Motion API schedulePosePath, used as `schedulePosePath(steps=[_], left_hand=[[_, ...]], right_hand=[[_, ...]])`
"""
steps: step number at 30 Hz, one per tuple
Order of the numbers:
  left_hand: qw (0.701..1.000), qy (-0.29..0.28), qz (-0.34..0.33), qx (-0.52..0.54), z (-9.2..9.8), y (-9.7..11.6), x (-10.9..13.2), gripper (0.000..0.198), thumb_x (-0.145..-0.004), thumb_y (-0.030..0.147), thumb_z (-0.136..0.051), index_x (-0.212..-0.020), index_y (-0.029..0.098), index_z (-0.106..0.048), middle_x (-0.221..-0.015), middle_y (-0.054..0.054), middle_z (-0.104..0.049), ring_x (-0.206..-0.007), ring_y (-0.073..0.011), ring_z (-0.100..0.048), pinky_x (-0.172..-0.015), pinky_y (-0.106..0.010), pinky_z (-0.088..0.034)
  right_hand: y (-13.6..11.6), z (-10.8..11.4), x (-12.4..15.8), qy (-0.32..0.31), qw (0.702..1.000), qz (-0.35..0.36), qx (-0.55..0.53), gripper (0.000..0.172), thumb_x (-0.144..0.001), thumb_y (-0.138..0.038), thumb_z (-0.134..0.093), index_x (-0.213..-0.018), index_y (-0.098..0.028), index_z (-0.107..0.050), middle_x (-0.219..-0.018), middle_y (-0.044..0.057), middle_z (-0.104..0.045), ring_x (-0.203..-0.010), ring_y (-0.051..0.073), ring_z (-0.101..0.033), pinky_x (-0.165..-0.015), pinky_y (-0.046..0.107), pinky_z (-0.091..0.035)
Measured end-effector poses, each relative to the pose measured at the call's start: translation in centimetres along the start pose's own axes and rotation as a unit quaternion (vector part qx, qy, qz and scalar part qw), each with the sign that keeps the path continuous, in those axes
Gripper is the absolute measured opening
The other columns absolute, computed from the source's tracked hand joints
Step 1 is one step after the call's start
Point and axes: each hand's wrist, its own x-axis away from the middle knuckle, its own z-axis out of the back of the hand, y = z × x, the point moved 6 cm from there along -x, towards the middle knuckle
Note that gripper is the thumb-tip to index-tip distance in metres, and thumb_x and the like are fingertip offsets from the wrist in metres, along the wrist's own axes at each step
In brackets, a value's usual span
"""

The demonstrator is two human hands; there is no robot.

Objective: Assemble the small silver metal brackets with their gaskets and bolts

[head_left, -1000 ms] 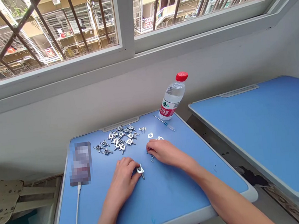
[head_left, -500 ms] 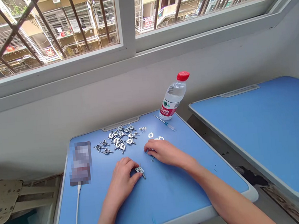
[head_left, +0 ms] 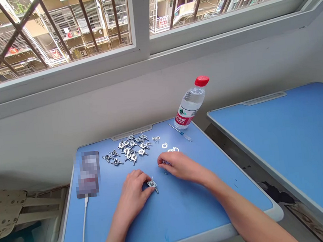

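Note:
My left hand (head_left: pixel 135 190) rests on the blue table, thumb and fingers closed on a small metal fitting (head_left: pixel 152 184) with a flat flange, an upright pin and a stub pipe. To its right, my right hand (head_left: pixel 178 165) is low over the tabletop with its fingers curled together. Tiny screws (head_left: pixel 165 173) lie beneath and beside those fingers; whether one is pinched is hidden. Just behind the right hand lie flat metal flange plates (head_left: pixel 164 145). A pile of similar metal fittings (head_left: pixel 132 148) spreads across the back of the table.
A water bottle (head_left: pixel 190 105) with a red cap stands at the back right, beside a thin pen-like tool (head_left: pixel 180 132). On the left lies a blurred phone (head_left: pixel 88 174) with a white cable (head_left: pixel 85 229). A second blue table (head_left: pixel 289 143) stands to the right, across a gap.
My right hand has shifted slightly over the tiny screws, covering more of them. The left hand keeps its hold on the metal fitting. The whole view has moved a little.

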Motion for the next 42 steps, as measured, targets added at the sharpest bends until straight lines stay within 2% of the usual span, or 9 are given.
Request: schedulePosePath(steps=[4, 9, 12, 17, 28, 31, 35, 38, 42], left_hand=[[1.0, 0.013, 0.004, -0.015, 0.3, 0.2, 0.4, 0.017, -0.083, 0.013, -0.068, -0.097, 0.02, -0.061, -0.099, -0.003, -0.064, -0.095, -0.0235, -0.057, -0.084, -0.038, -0.045], [0.997, 0.003, -0.078, -0.01, 0.4, 1.1, 0.7, 0.039, -0.085, 0.003, -0.062, -0.117, 0.025, -0.056, -0.111, -0.003, -0.062, -0.104, -0.0229, -0.055, -0.088, -0.037, -0.046], [0.995, -0.01, -0.101, -0.017, 0.1, 1.3, 0.7, 0.034, -0.087, 0.002, -0.059, -0.112, 0.024, -0.057, -0.107, -0.002, -0.062, -0.101, -0.0217, -0.054, -0.086, -0.035, -0.047], [0.996, -0.007, -0.086, -0.022, -0.4, 1.2, 0.5, 0.019, -0.092, 0.006, -0.054, -0.098, 0.022, -0.057, -0.099, -0.002, -0.061, -0.093, -0.021, -0.055, -0.079, -0.033, -0.048], [0.997, 0.007, -0.079, 0.012, -0.9, 0.6, 0.3, 0.021, -0.086, 0.001, -0.05, -0.09, 0.022, -0.05, -0.092, -0.001, -0.059, -0.085, -0.019, -0.055, -0.073, -0.03, -0.045], [0.997, -0.002, -0.079, 0.026, -1.0, 0.5, 0.4, 0.021, -0.087, 0.001, -0.047, -0.09, 0.022, -0.049, -0.093, -0.001, -0.058, -0.086, -0.0189, -0.055, -0.074, -0.031, -0.046], [0.997, -0.009, -0.068, 0.039, -1.1, 0.4, 0.4, 0.022, -0.087, 0.0, -0.046, -0.087, 0.022, -0.048, -0.094, -0.001, -0.058, -0.087, -0.0186, -0.054, -0.075, -0.031, -0.046], [0.997, -0.004, -0.06, 0.038, -1.2, 0.3, 0.3, 0.023, -0.086, -0.001, -0.047, -0.085, 0.022, -0.047, -0.092, -0.001, -0.058, -0.086, -0.0184, -0.054, -0.073, -0.03, -0.045], [0.998, 0.002, -0.056, 0.028, -1.1, 0.1, 0.2, 0.022, -0.086, -0.001, -0.049, -0.083, 0.021, -0.047, -0.09, 0.0, -0.058, -0.083, -0.0178, -0.054, -0.071, -0.029, -0.044]], right_hand=[[-0.8, 0.1, 0.6, 0.007, 0.998, 0.039, -0.047, 0.015, -0.088, -0.013, -0.053, -0.085, -0.019, -0.066, -0.082, 0.003, -0.071, -0.071, 0.015, -0.06, -0.065, 0.025, -0.041], [-1.2, 0.4, 1.2, 0.019, 0.998, 0.052, -0.041, 0.013, -0.09, -0.013, -0.054, -0.085, -0.019, -0.064, -0.084, 0.003, -0.071, -0.072, 0.015, -0.061, -0.066, 0.026, -0.042], [-1.3, 0.8, 1.5, 0.017, 0.998, 0.052, -0.037, 0.013, -0.091, -0.014, -0.054, -0.084, -0.019, -0.063, -0.084, 0.003, -0.071, -0.072, 0.015, -0.061, -0.065, 0.026, -0.043], [-1.8, 0.8, 2.0, -0.018, 0.998, 0.048, -0.037, 0.016, -0.091, -0.011, -0.052, -0.083, -0.019, -0.063, -0.082, 0.001, -0.07, -0.07, 0.015, -0.061, -0.062, 0.025, -0.041], [-2.0, -0.8, 1.9, -0.101, 0.993, 0.021, 0.049, 0.019, -0.091, -0.006, -0.05, -0.084, -0.018, -0.063, -0.086, 0.002, -0.07, -0.069, 0.016, -0.061, -0.06, 0.026, -0.036], [-2.4, -1.4, 2.3, -0.134, 0.989, 0.042, 0.052, 0.018, -0.091, -0.007, -0.051, -0.084, -0.019, -0.063, -0.084, 0.001, -0.07, -0.071, 0.017, -0.063, -0.062, 0.027, -0.036], [-3.5, -2.4, 3.3, -0.19, 0.975, 0.105, 0.04, 0.019, -0.089, -0.006, -0.053, -0.078, -0.02, -0.061, -0.08, -0.001, -0.071, -0.07, 0.017, -0.064, -0.064, 0.028, -0.037], [-4.1, -2.9, 3.6, -0.183, 0.972, 0.134, 0.055, 0.021, -0.087, -0.005, -0.053, -0.073, -0.019, -0.058, -0.076, -0.001, -0.07, -0.065, 0.016, -0.062, -0.062, 0.029, -0.036], [-4.2, -3.1, 3.5, -0.173, 0.973, 0.133, 0.071, 0.021, -0.089, -0.006, -0.052, -0.072, -0.019, -0.056, -0.073, -0.001, -0.068, -0.062, 0.016, -0.061, -0.06, 0.03, -0.035]])
